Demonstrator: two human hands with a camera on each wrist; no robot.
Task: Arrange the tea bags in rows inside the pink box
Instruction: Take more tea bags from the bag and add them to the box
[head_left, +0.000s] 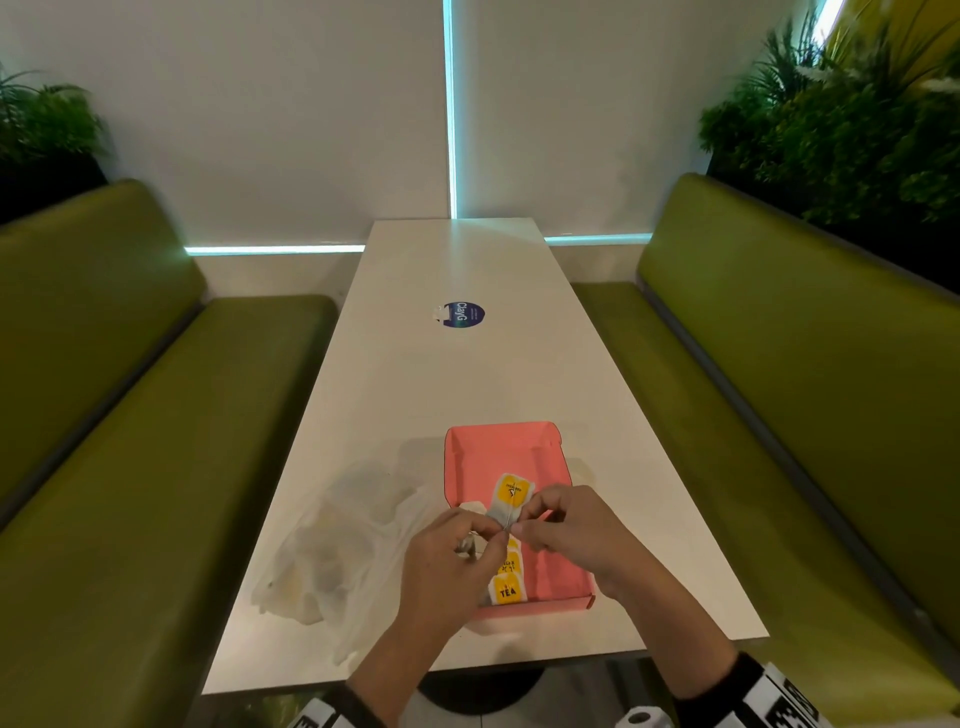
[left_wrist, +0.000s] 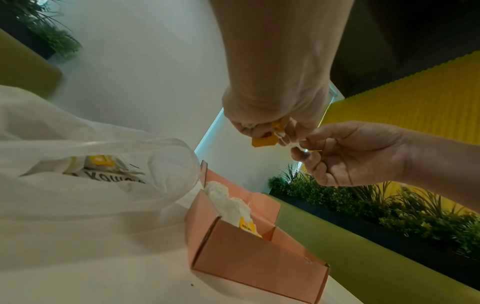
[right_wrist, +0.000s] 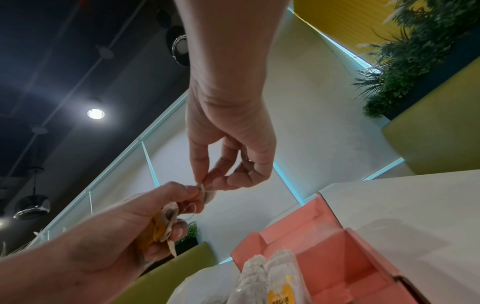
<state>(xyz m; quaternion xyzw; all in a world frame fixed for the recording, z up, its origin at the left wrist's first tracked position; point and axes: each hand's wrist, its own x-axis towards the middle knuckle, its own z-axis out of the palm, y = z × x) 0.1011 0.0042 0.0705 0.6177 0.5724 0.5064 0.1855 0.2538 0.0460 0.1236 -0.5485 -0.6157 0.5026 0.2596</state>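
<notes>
Tea bags go largest-first after their setting: white table (head_left: 467, 374), long axis running near to far, green benches either side. Clear plastic bag (head_left: 332, 540) slumped at near left, more bags inside. Pink box (head_left: 501, 447) just right of it, open, long axis near-far; a row of tea bags in box (head_left: 506, 590) along its left wall, yellow tags up. Above the box, left hand (head_left: 447, 561) grips a bunch of bags, fingers curled. Right hand (head_left: 566, 525) pinches the held tea bag (head_left: 511, 493), which points far, tag uppermost, tilted slightly right.
</notes>
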